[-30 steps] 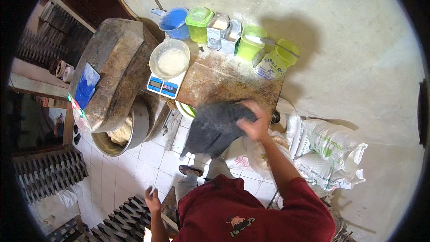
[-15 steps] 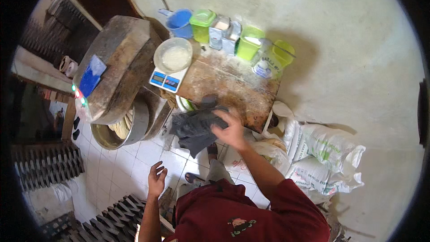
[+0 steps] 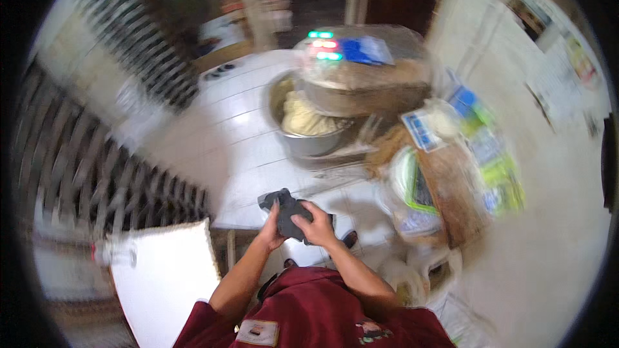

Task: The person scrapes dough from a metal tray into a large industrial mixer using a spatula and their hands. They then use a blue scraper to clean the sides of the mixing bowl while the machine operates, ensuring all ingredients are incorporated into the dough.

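Observation:
A dark grey cloth (image 3: 293, 219), bunched up, is held in front of my body over the tiled floor. My left hand (image 3: 274, 229) grips its left side with fingers closed round it. From the other side my right hand (image 3: 314, 224) presses on the cloth, thumb and fingers bent over it. Beyond my hands stands a mixer (image 3: 367, 84) with lit red and green displays. Its metal bowl (image 3: 309, 147) contains pale yellow dough (image 3: 308, 116).
On the right, a wooden table (image 3: 454, 187) carries a scale (image 3: 422, 132) and blurred green containers (image 3: 506, 183). A bright white tabletop (image 3: 167, 283) lies at lower left. Stacked dark slatted racks (image 3: 97, 154) line the left side. Sacks or bags (image 3: 412, 270) sit near the table's foot.
My view has swung left, away from the wooden table. The cloth, earlier in my right hand near the table's edge, is now in front of me, and my left hand has taken hold too.

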The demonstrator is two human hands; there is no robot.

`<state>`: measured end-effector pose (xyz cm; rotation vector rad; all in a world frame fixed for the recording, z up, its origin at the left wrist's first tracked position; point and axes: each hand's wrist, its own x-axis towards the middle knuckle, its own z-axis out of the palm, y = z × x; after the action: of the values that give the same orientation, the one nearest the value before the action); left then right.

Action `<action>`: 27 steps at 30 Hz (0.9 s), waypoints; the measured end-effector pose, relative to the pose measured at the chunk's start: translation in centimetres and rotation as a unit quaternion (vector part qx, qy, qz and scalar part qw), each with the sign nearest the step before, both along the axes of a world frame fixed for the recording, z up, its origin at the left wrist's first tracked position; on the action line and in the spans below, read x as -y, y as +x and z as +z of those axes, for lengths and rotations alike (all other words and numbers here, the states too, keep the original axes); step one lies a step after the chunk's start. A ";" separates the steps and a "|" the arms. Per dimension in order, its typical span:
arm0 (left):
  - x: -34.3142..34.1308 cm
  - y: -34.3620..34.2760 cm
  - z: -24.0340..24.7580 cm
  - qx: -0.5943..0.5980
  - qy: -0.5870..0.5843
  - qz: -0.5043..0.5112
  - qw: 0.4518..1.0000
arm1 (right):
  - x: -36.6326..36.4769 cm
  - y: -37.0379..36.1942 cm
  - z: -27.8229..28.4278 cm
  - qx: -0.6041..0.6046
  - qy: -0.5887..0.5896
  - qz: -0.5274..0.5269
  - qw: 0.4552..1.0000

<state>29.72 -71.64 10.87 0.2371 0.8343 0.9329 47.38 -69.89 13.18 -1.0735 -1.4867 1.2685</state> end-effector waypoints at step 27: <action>25.4 -27.5 2.5 -0.113 -0.005 0.567 0.816 | 19.4 -33.0 5.2 0.035 0.024 0.374 0.926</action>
<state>2.21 -97.01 13.36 -0.2191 1.2165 2.0486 14.36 -89.27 18.40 -0.5117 -2.0735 1.6956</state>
